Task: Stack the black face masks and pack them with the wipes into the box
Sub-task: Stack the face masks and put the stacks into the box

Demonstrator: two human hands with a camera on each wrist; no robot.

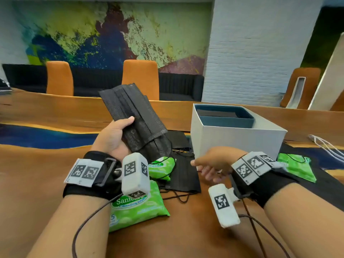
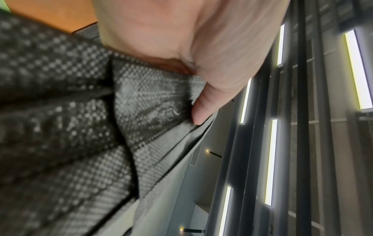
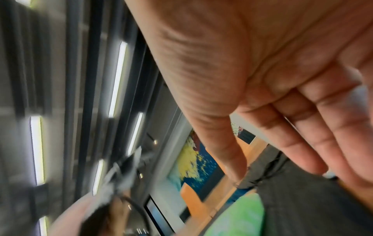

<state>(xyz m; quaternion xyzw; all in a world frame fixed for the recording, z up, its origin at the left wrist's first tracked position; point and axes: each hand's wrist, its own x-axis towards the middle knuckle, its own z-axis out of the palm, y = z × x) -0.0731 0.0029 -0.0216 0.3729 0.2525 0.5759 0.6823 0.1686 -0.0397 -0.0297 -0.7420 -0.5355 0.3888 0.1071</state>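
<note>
My left hand (image 1: 115,135) holds up a stack of black face masks (image 1: 134,118), thumb across the front; the left wrist view shows the thumb (image 2: 199,110) pressed on the mask stack (image 2: 90,127). More black masks (image 1: 184,175) lie flat on the table below. My right hand (image 1: 210,164) hovers over them, fingers loosely extended and holding nothing; in the right wrist view the fingers (image 3: 302,135) hang above a black mask (image 3: 312,207). A white box (image 1: 234,138) with a dark lining stands open at right. Green wipes packs lie at front (image 1: 135,203), centre (image 1: 162,166) and right (image 1: 297,168).
The wooden table (image 1: 37,174) has a blue resin strip (image 1: 46,136) across it. White cables (image 1: 327,146) lie at the far right. Orange chairs (image 1: 140,79) and a dark sofa stand behind the table. Cords run from both wrist cameras.
</note>
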